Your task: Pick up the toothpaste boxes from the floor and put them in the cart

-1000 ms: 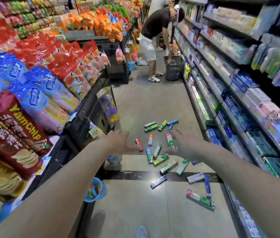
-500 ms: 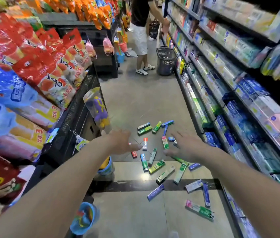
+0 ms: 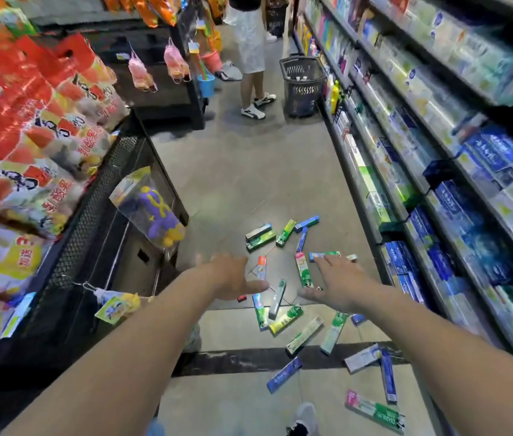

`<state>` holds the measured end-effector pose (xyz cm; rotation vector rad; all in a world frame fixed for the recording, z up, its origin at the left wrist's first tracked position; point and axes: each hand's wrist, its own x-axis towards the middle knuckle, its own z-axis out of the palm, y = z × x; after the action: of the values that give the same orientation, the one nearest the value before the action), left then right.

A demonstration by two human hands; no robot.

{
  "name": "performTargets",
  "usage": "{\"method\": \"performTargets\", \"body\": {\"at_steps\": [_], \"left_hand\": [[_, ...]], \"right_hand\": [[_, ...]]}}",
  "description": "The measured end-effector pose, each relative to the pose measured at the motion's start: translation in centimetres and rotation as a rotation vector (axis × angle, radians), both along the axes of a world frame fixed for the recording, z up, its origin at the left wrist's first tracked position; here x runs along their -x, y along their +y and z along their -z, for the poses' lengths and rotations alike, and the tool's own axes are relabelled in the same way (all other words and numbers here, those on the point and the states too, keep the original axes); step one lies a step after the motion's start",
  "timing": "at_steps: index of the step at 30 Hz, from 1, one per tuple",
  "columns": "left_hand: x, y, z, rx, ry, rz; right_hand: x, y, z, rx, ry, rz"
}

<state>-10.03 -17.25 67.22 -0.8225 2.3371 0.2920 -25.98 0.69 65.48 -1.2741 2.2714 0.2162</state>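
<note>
Both arms reach forward over the aisle floor (image 3: 233,190); left hand (image 3: 228,276) and right hand (image 3: 338,286) spread, empty, above scattered toothpaste boxes (image 3: 283,319). Black basket (image 3: 302,86) stands farther up by right shelves (image 3: 437,127), beside a standing person (image 3: 250,42).

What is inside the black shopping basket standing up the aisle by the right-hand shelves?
Through the black shopping basket top only a few small pale items show near the rim. Its mesh walls and the distance hide the rest.

The grey tiled floor (image 3: 242,171) bears scattered toothpaste boxes (image 3: 303,269) lying flat, with a dark basket (image 3: 302,86) standing farther off.
</note>
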Motion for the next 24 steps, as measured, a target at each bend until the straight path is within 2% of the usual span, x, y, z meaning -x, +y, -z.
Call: {"method": "performTargets", "body": {"at_steps": [4, 8, 10, 18, 24], "left_hand": [[4.2, -1.7, 2.6, -0.033, 0.01, 0.002], [7.4, -3.9, 7.4, -0.035, -0.021, -0.002], [8.6, -4.9, 10.6, -0.05, -0.069, 0.01], [10.4, -6.7, 28.1, -0.158, -0.225, 0.087], [10.6, -7.0, 44.7, -0.175, -0.25, 0.113]], "right_hand": [[3.9, -2.6, 3.0, -0.022, -0.018, 0.06], [5.8, -4.5, 8.0, 0.017, -0.118, 0.303], [6.2, -4.8, 11.7, -0.032, -0.196, 0.389], [5.2, -4.5, 30.1, -0.138, -0.423, 0.684], [1.5, -2.4, 48.2, -0.141, -0.524, 0.867]]}}
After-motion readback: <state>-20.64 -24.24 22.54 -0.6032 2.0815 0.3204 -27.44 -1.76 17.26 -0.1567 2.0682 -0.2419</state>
